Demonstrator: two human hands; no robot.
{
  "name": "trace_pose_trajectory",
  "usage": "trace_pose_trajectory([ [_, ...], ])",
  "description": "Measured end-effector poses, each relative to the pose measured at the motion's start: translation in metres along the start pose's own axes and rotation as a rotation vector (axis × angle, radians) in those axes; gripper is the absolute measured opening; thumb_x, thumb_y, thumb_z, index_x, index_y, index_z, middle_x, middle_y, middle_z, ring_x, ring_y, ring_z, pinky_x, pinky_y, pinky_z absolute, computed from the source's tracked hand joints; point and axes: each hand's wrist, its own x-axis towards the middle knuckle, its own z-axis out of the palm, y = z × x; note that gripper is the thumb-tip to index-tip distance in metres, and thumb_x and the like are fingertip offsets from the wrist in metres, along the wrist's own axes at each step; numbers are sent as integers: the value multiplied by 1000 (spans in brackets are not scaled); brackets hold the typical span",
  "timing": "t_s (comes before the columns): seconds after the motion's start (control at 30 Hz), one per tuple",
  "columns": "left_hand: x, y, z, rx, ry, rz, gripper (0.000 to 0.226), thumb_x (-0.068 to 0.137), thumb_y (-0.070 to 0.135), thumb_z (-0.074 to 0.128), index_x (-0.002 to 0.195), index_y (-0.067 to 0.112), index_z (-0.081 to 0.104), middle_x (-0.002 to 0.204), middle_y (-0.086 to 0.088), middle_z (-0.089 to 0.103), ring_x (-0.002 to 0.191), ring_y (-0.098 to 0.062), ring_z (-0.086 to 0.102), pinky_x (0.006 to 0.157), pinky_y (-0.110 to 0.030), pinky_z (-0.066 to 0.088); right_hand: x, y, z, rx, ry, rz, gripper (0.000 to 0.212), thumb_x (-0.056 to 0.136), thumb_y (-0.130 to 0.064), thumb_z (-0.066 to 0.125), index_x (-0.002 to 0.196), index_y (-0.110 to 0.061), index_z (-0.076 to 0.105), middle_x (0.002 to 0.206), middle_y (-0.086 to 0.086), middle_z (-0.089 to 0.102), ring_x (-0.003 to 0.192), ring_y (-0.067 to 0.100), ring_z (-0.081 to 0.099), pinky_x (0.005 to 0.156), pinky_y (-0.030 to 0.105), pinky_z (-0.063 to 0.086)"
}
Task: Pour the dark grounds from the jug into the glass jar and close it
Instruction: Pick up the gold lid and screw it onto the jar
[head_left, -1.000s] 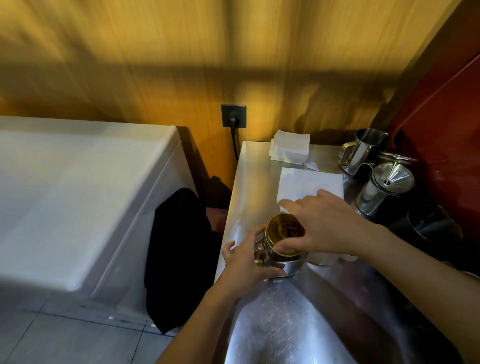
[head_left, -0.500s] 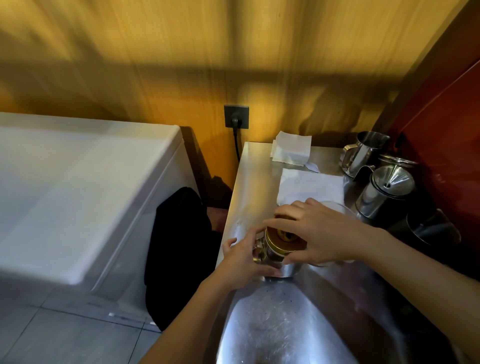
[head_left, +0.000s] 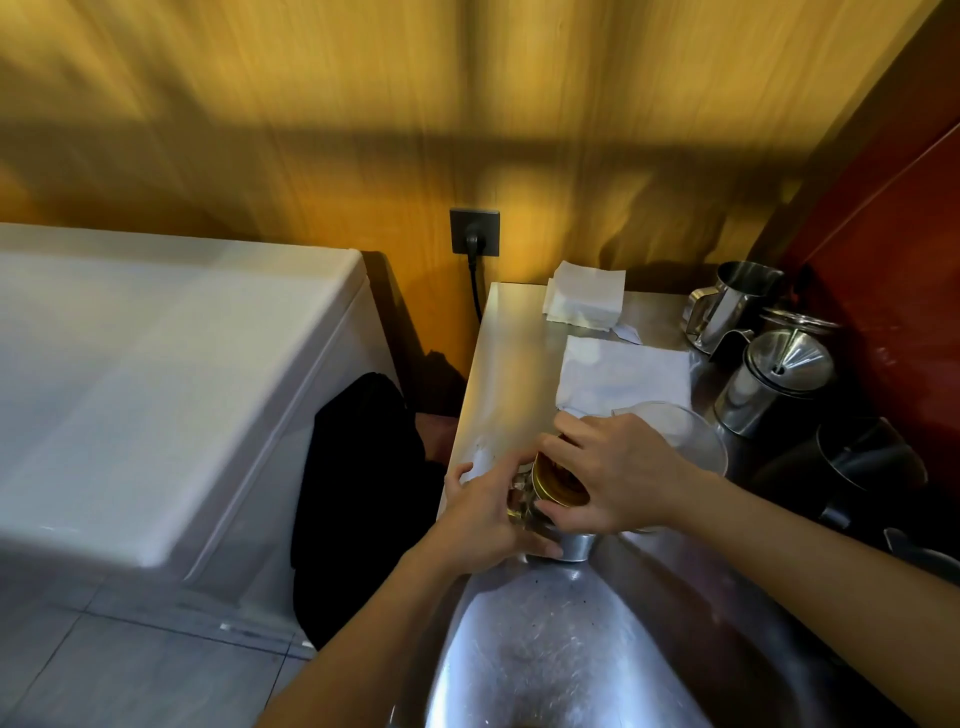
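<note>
My left hand (head_left: 480, 512) is wrapped around the left side of the small clear glass jar (head_left: 524, 501), fingers curled under it and holding it steady on the brushed stainless-steel tabletop (head_left: 514, 358), near its left edge. My right hand (head_left: 615, 473) comes over from the right and covers the round gold-coloured metal lid (head_left: 553, 480), fingertips and thumb clamped around its rim; the lid sits tilted toward me on the mouth of the jar, and I cannot tell whether it is fully seated. Most of the jar is hidden under my hands, so I cannot see what is inside it. A shiny metal base (head_left: 574, 545) shows just below my right palm, touching the jar's near side.

Just beyond my right wrist stands a clear, round-mouthed plastic jug (head_left: 680, 434), partly hidden by that hand. On the far side lies a flat white paper napkin (head_left: 623, 376), and farther still a small stack of folded white napkins (head_left: 584, 301). Along the right edge, against the red wall, stand a steel pitcher with a handle (head_left: 727, 304), a steel pot with a funnel-shaped top (head_left: 774, 379) and a dark round container (head_left: 867, 462). To the left of the tabletop is a white chest-like cabinet (head_left: 156, 374), with a black cloth (head_left: 358, 499) hanging between them.
</note>
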Motion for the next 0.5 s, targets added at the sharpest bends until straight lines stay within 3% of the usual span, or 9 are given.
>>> trace_pose_trajectory([
  [0.1, -2, 3, 1, 55, 67, -5, 78, 48, 70, 67, 113, 59, 25, 97, 36, 47, 112, -1, 45, 105, -39, 5, 0, -2, 4, -10, 44, 49, 48, 73, -57, 52, 85, -11, 58, 70, 6, 56, 48, 22, 49, 42, 23, 27],
  [0.17, -3, 3, 1, 77, 96, -3, 79, 49, 72, 65, 116, 56, 27, 101, 30, 49, 115, -7, 45, 106, -43, 5, 0, -4, 5, -17, 53, 78, 48, 72, -57, 58, 84, -11, 56, 70, 7, 56, 47, 22, 49, 42, 23, 27],
  [0.27, -4, 4, 3, 79, 125, 1, 79, 48, 74, 63, 117, 54, 28, 100, 32, 50, 108, 1, 42, 103, -41, 4, 0, -6, 6, -31, 72, 107, 47, 70, -57, 60, 81, -12, 53, 69, 7, 55, 45, 21, 46, 42, 22, 24],
  [0.4, -8, 4, 10, 88, 171, 14, 78, 50, 73, 64, 117, 55, 29, 90, 49, 42, 92, 25, 29, 95, -26, 2, 0, -7, 6, -35, 85, 118, 48, 72, -60, 51, 79, -12, 52, 69, 6, 53, 44, 22, 45, 41, 22, 24],
  [0.5, -8, 2, 11, 87, 175, 26, 79, 50, 69, 67, 118, 57, 28, 90, 52, 40, 97, 36, 21, 90, -21, 1, -1, -8, 6, -41, 68, 132, 48, 72, -60, 51, 81, -13, 53, 70, 7, 54, 44, 22, 45, 41, 23, 24],
])
